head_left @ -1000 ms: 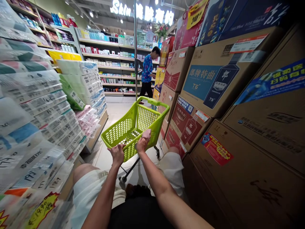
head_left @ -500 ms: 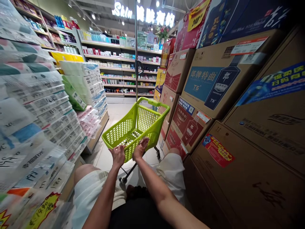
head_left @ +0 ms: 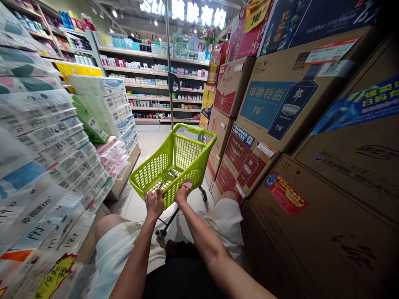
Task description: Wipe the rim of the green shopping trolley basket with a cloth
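A lime-green shopping cart (head_left: 183,166) with perforated basket walls stands askew in front of me, and no goods show inside it. My left hand (head_left: 153,202) is closed over the near corner of its rim, thumb up. Against the outside of the right-hand basket wall, my right hand (head_left: 182,194) is closed with bent fingers. A small pale brownish-pink patch shows at its fingertips; I cannot make out what it is. The cart's dark wheels rest on the pale tiled floor between my knees.
Stacked cartons (head_left: 262,99) form a wall close on the right. Plastic-wrapped paper packs (head_left: 59,124) are piled on the left, partly on a low wooden platform (head_left: 127,168). A thin metal pole (head_left: 170,54) rises beyond the cart, before shelves (head_left: 149,79) of small boxes and bottles.
My right hand's fingers have gone from stretched out to bent against the cart wall. My left hand keeps its hold. The view has shifted slightly, so the cart appears a little further left.
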Available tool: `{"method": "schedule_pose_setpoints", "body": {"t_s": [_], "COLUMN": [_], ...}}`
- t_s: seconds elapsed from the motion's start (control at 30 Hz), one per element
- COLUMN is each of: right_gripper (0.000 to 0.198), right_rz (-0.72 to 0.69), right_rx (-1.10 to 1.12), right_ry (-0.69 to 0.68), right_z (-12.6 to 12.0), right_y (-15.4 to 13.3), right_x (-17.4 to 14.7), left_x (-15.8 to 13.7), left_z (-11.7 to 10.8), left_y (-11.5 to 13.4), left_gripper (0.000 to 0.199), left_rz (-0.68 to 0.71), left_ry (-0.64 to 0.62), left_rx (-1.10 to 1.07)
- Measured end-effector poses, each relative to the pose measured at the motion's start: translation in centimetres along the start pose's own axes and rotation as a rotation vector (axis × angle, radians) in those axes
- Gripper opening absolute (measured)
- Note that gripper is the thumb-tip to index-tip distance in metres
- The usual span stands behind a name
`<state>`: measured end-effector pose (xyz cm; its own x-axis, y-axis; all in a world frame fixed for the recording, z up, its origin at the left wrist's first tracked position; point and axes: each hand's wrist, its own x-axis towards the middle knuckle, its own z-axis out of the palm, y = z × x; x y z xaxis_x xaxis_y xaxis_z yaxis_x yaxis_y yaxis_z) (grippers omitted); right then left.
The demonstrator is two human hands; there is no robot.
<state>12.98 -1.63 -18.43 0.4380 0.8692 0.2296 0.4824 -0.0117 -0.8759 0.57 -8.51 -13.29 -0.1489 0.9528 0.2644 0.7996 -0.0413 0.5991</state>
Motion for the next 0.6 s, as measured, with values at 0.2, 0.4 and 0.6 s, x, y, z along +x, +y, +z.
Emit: {"method": "schedule_pose_setpoints", "body": {"t_s": [0.2, 0.4, 0.6], "right_gripper": [0.062, 0.056, 0.069], "right_rz": [-0.146, 0.099, -0.202], "right_rx": [0.012, 0.036, 0.064], "right_ry": [0.034, -0.012, 0.006], "right_z": [-2.2, -2.4, -3.6], "right_y": [-1.7, 1.0, -0.7], "right_x": [1.1, -1.3, 1.2], "left_x": [-1.8, -2.8, -1.8], "left_z": [0.6, 0.4, -0.6], "left_y": [2.1, 3.7, 3.2], "left_gripper": [0.077, 0.073, 0.068], "left_rz": [0.015, 0.063, 0.092], "left_ry": [-0.017, -0.144, -0.212], "left_rx": [0.007, -0.092, -0.110]}}
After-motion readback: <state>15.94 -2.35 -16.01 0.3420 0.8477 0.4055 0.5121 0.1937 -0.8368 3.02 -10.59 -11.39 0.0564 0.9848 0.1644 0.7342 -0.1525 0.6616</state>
